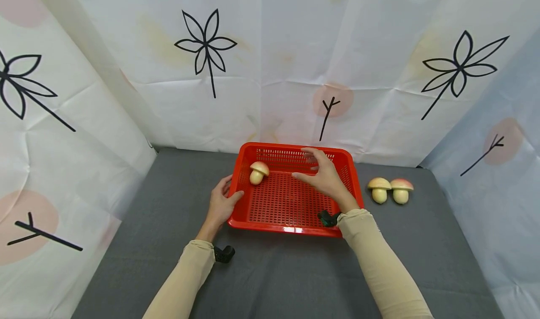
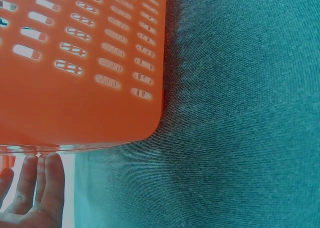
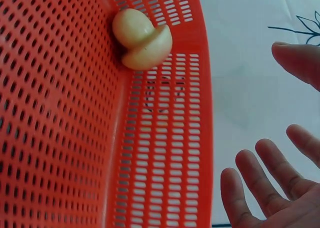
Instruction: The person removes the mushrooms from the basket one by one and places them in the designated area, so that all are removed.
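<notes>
A red plastic basket (image 1: 291,230) with slotted walls stands on the grey cloth. Inside, near its left wall, lies a toy mushroom (image 1: 258,172) with a pale stem and a pinkish-yellow cap. At the basket's left side is my left hand (image 1: 220,205). In the left wrist view its fingers (image 2: 51,183) are straight, tips at the rim. My right hand (image 1: 324,176) hovers above the basket's right half, fingers spread and nothing held. The right wrist view shows the same mushroom (image 3: 142,41) tipped in a basket corner.
Two more toy mushrooms, one with a yellow cap (image 1: 379,190) and one with a redder cap (image 1: 401,190), lie side by side right of the basket. White patterned curtains (image 1: 261,75) enclose the table (image 1: 278,277) at the back and sides.
</notes>
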Demonstrator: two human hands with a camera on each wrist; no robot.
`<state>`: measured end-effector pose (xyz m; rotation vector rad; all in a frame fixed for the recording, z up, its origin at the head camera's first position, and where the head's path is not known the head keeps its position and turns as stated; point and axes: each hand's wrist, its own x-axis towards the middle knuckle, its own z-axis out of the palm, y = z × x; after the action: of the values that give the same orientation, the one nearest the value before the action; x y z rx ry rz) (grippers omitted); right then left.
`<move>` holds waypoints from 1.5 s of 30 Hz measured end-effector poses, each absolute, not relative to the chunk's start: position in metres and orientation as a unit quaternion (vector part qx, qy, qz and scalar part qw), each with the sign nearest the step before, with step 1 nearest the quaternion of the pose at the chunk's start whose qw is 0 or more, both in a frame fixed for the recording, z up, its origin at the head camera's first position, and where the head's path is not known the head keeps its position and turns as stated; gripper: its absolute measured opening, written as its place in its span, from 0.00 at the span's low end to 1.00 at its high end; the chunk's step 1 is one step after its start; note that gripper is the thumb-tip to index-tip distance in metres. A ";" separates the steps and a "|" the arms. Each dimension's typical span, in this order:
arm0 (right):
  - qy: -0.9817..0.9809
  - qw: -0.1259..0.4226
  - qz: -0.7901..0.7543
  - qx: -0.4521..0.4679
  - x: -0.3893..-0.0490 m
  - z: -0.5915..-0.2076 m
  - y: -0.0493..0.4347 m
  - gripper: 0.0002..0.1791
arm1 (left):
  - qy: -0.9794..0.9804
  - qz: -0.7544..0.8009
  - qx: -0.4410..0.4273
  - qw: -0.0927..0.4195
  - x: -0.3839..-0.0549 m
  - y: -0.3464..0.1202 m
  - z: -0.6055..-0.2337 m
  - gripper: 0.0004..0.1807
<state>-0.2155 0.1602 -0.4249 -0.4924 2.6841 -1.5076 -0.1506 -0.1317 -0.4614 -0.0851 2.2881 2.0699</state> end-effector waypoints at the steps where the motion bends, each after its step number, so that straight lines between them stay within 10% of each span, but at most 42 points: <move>1: 0.860 0.014 -0.485 -0.157 -0.217 -0.426 0.157 0.40 | 0.741 0.670 -0.028 0.028 -0.151 -0.132 -0.462 0.33; 45: 0.875 0.130 -0.446 -0.136 -0.252 -0.484 0.062 0.45 | 0.743 0.669 -0.025 0.011 -0.168 -0.138 -0.504 0.33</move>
<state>-0.2520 0.0624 -0.4838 -0.3945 2.5412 -1.2968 -0.1683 -0.1381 -0.5039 -0.0795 2.3187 2.0858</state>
